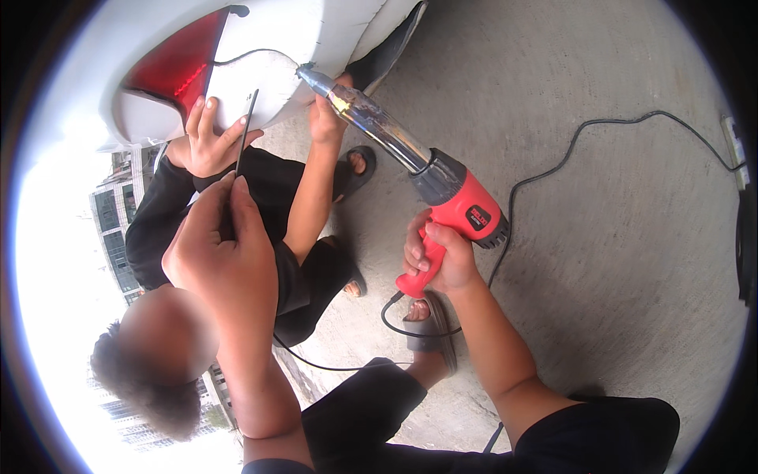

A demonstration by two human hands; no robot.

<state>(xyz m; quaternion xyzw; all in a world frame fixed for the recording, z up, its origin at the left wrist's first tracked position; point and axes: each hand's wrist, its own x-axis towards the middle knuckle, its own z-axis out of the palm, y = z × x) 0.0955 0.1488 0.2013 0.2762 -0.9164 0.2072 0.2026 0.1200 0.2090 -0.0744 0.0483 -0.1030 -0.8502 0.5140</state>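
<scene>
Left hand (221, 249) pinching thin dark strip (248, 125), right hand (444, 257) gripping red heat gun (467, 207)

Left hand: thumb and fingertips drawn narrow on one end of the strip; its far end points at the white car panel (276, 28). Right hand: fingers wrapped around the gun's handle. Gun slants across mid-view, long metal nozzle (377, 125) aimed at the panel, tip at the end of a thin dark line (260, 50) there. Cannot tell if tip touches.

Co-worker in black clothes (162, 237) on the left side. One co-worker's hand (207, 148) spread beside the red tail light (175, 71); strip passes in front of its fingers in this view. Other co-worker's hand (325, 125) near the panel's edge, partly behind the nozzle.

Farther out: black cord (624, 121) leaves the handle's base, loops, runs over the grey concrete floor (632, 253) to a pale power strip (732, 141) at the right rim. Dark sandal (430, 338) on a foot below the gun. Buildings (114, 225) at far left, washed out by glare.
</scene>
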